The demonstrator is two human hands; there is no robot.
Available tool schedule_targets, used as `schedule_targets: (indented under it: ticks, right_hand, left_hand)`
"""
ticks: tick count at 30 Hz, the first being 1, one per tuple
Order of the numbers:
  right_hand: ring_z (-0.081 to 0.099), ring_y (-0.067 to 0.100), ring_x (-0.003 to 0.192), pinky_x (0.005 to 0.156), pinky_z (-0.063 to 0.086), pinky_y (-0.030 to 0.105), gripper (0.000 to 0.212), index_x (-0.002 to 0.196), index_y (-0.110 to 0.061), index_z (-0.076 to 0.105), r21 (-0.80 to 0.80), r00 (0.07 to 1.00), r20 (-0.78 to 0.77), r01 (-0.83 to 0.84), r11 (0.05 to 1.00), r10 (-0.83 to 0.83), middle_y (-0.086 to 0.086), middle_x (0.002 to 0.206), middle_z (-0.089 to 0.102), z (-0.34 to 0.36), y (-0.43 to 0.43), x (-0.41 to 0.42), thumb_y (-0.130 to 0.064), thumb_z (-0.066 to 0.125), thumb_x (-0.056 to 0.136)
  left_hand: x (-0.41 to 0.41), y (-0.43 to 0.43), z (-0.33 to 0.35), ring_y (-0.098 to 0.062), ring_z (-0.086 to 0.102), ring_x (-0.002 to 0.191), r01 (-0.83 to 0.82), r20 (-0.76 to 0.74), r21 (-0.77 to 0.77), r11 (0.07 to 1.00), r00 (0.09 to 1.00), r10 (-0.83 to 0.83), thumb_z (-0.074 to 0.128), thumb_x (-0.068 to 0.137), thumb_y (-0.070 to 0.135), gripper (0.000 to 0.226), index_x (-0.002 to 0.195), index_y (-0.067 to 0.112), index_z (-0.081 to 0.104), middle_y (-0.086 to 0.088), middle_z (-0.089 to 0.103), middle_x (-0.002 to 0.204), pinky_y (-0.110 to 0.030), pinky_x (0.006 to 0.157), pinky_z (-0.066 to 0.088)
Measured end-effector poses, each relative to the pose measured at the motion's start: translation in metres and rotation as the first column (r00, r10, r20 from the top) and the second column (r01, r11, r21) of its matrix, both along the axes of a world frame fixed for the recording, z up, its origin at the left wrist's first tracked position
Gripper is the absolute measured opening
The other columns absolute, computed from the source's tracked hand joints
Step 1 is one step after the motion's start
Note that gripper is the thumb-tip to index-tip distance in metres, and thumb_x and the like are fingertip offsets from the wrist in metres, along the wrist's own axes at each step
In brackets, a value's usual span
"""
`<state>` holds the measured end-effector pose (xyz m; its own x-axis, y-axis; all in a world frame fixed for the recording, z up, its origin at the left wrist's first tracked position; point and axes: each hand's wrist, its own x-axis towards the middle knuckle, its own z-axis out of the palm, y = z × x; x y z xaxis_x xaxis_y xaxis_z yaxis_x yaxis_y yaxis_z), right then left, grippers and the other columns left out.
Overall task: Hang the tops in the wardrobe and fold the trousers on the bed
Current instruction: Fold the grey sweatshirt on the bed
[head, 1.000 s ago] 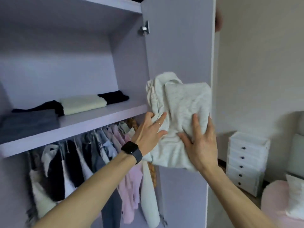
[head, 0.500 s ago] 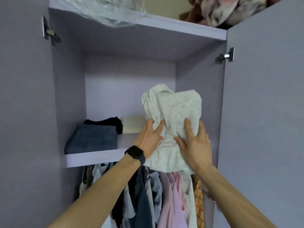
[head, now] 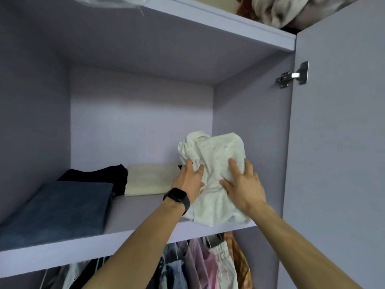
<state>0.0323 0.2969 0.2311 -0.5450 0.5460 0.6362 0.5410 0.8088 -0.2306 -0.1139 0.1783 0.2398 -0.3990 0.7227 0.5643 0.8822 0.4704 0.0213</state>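
I read the speckled off-white cloth bundle as soft, nubbly knit. The lilac wardrobe shelf looks like smooth, matt laminate. The small steel door hinge gleams. The folded dark blue cloth seems coarse-woven, and the clear plastic wrap overhead is glossy.

We see no words, numbers or signs to read anywhere, not even on the clothes.
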Motion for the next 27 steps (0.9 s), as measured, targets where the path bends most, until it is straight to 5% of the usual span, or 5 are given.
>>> schedule_targets:
  ticks: [12,15,19,23,27]
  right_hand:
    - [0.04,0.036,0.138,0.115,0.035,0.043,0.069,0.152,-0.034,0.037,-0.128,0.903,0.414,-0.064,0.99,0.112,0.011,0.157,0.03,0.027,0.15,-0.056,-0.054,0.063,0.091]
    - [0.038,0.035,0.138,0.112,0.038,0.046,0.063,0.151,-0.037,0.038,-0.04,0.873,0.486,-0.016,0.999,0.033,0.008,0.155,0.034,0.021,0.164,-0.068,-0.06,0.054,0.095]
    - [0.015,0.032,0.147,0.114,0.023,0.05,0.055,0.145,-0.036,0.048,0.222,0.817,0.55,0.058,0.973,-0.174,0.002,0.162,0.023,0.027,0.157,-0.079,-0.062,0.043,0.097]
    - [0.0,0.023,0.154,0.122,0.01,0.048,0.057,0.157,-0.042,0.021,-0.071,0.867,0.491,-0.059,0.996,0.086,-0.007,0.169,0.001,0.022,0.159,-0.075,-0.058,0.023,0.102]
    - [-0.002,0.016,0.155,0.124,-0.001,0.039,0.058,0.158,-0.045,0.007,-0.061,0.892,0.448,-0.04,0.997,0.063,-0.01,0.168,-0.005,-0.02,0.169,-0.075,-0.054,0.013,0.101]
  left_hand:
    - [-0.028,0.105,-0.032,-0.033,0.052,0.122,-0.136,0.414,-0.139,0.981,0.892,0.182,0.047,0.101,0.047,0.056,0.147,0.016,0.043,-0.02,0.019,0.155,-0.036,0.105,0.044]
    - [-0.036,0.107,-0.042,-0.037,0.031,0.136,-0.263,0.328,-0.266,0.928,0.88,0.343,0.032,0.099,0.063,0.064,0.151,0.026,0.038,-0.018,0.017,0.155,-0.046,0.112,0.033]
    - [-0.03,0.115,-0.033,-0.037,-0.012,0.151,-0.36,0.002,-0.285,0.889,0.927,0.376,0.025,0.098,0.063,0.064,0.15,0.03,0.039,-0.014,-0.021,0.164,-0.065,0.115,-0.003]
    - [-0.013,0.132,-0.03,-0.03,-0.01,0.153,-0.087,0.327,-0.272,0.958,0.928,0.177,0.016,0.091,0.07,0.075,0.158,0.036,0.015,0.001,0.003,0.168,-0.059,0.119,-0.008]
    - [-0.013,0.136,-0.066,-0.038,-0.02,0.15,-0.13,0.305,-0.335,0.933,0.922,0.238,0.009,0.083,0.084,0.082,0.155,0.048,-0.008,0.0,-0.011,0.167,-0.057,0.118,-0.015]
